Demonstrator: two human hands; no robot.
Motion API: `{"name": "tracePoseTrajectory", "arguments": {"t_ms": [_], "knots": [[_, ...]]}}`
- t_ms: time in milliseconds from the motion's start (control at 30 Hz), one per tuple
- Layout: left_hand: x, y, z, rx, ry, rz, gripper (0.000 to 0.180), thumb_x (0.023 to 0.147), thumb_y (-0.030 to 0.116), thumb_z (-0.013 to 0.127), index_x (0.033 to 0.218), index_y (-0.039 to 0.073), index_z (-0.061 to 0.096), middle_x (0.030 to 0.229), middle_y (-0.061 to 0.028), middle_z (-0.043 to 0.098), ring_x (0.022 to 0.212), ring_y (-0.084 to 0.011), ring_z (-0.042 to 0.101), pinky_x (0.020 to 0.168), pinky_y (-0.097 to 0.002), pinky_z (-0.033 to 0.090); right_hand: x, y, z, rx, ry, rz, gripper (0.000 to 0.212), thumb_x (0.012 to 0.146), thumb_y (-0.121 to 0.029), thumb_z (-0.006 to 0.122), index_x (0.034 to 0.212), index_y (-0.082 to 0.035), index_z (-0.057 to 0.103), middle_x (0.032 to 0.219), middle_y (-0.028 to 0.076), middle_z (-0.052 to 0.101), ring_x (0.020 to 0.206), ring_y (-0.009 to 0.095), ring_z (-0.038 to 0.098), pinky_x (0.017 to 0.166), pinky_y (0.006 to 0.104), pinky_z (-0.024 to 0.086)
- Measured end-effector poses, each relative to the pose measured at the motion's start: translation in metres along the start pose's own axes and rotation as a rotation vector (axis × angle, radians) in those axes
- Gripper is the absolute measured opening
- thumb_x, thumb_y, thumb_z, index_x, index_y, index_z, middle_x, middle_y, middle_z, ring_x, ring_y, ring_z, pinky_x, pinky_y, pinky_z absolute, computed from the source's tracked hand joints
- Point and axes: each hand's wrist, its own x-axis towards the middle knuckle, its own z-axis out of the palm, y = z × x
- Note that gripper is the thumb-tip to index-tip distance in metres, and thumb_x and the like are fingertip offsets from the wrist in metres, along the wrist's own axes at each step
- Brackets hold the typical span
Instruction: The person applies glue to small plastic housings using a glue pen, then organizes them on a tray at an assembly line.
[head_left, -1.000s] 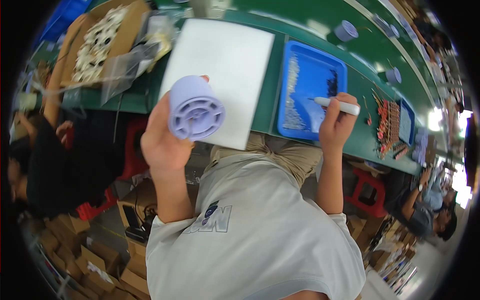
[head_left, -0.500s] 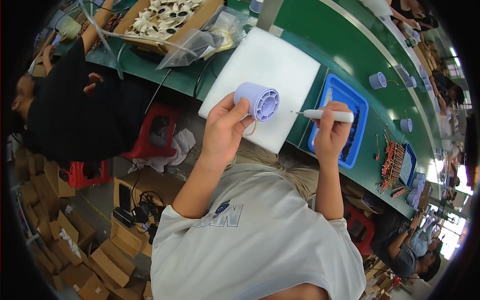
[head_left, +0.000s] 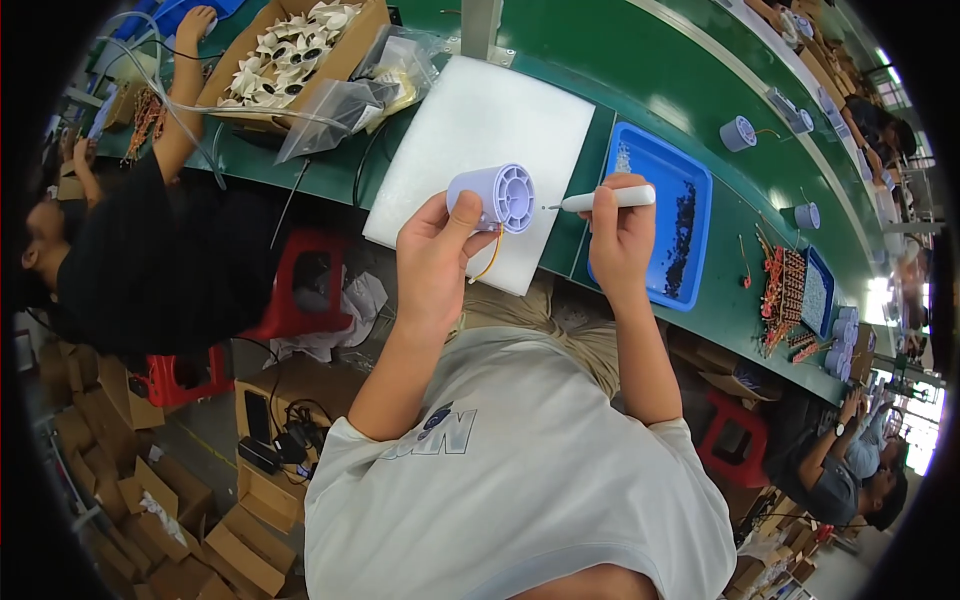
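My left hand [head_left: 430, 265] is closed round a lilac cylindrical plastic housing [head_left: 478, 190]. The housing lies on its side, its ribbed, spoked end facing right, and a thin orange-yellow wire [head_left: 490, 262] hangs from it. In my right hand [head_left: 622, 240] is a white pen-shaped screwdriver [head_left: 632, 196], gripped between thumb and fingers. Its thin shaft points left at the housing's open end, a short gap away. A tiny dark speck shows at the tip, perhaps a screw. Beneath the housing is a white foam pad [head_left: 510, 120].
Right of the pad stands a blue tray [head_left: 706, 225] with small black and clear pieces. Farther right are red wired parts [head_left: 775, 300] and more lilac housings [head_left: 738, 133]. A carton of white fan blades [head_left: 375, 25] and plastic bags [head_left: 335, 110] sit left. A co-worker [head_left: 150, 230] sits at left.
My right hand has brought the screwdriver left, nearer the housing. The housing has turned slightly, with its wire now hanging more visibly. The whole view has shifted a little.
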Motion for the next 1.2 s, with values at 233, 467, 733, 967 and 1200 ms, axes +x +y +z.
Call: {"name": "tracePoseTrajectory", "arguments": {"t_ms": [233,467,733,967,1200], "knots": [[-0.004,0.006,-0.013,0.014,0.029,0.029,0.032,0.086,0.022,0.06,0.1,-0.006,0.057,0.09,-0.009,0.062,0.081,-0.014,0.061,0.075,-0.0267,0.052,-0.002,0.009,0.005,-0.012,-0.03,0.049,0.006,0.091,-0.006,0.046,0.093,-0.004,0.041,0.086,0.005,0.045,0.065,0.008,0.045,0.057,0.0212,0.041],[-0.003,0.01,-0.017,0.002,0.05,0.025,0.031,0.086,0.022,0.061,0.099,-0.006,0.057,0.089,-0.0095,0.062,0.08,-0.0139,0.061,0.075,-0.0268,0.052,0.0,0.01,0.013,0.201,0.045,0.021,0.006,0.091,-0.005,0.046,0.094,-0.003,0.041,0.086,0.006,0.047,0.064,0.01,0.047,0.056,0.0216,0.041],[-0.003,0.011,-0.025,0.04,0.08,0.059,0.033,0.084,0.023,0.063,0.099,-0.006,0.057,0.088,-0.0091,0.062,0.08,-0.0127,0.061,0.075,-0.0261,0.051,0.005,-0.001,0.025,0.083,-0.147,-0.059,0.01,0.088,-0.002,0.049,0.095,-0.003,0.044,0.089,0.008,0.048,0.065,0.011,0.05,0.059,0.0225,0.044],[0.0,0.009,-0.022,0.06,0.071,0.071,0.034,0.083,0.022,0.065,0.1,-0.006,0.058,0.088,-0.0086,0.062,0.079,-0.0117,0.06,0.075,-0.0252,0.05,0.006,-0.011,0.022,0.146,-0.142,-0.206,0.014,0.087,-0.005,0.052,0.099,-0.002,0.044,0.088,0.013,0.052,0.069,0.016,0.056,0.058,0.0242,0.048],[-0.002,0.0,-0.006,0.064,0.005,0.006,0.034,0.082,0.022,0.066,0.1,-0.006,0.058,0.088,-0.0086,0.062,0.079,-0.0118,0.06,0.074,-0.0255,0.05,0.003,-0.034,0.01,0.336,0.021,-0.273,0.019,0.09,-0.018,0.05,0.099,-0.003,0.043,0.088,0.016,0.053,0.065,0.02,0.057,0.051,0.0296,0.052]]}}
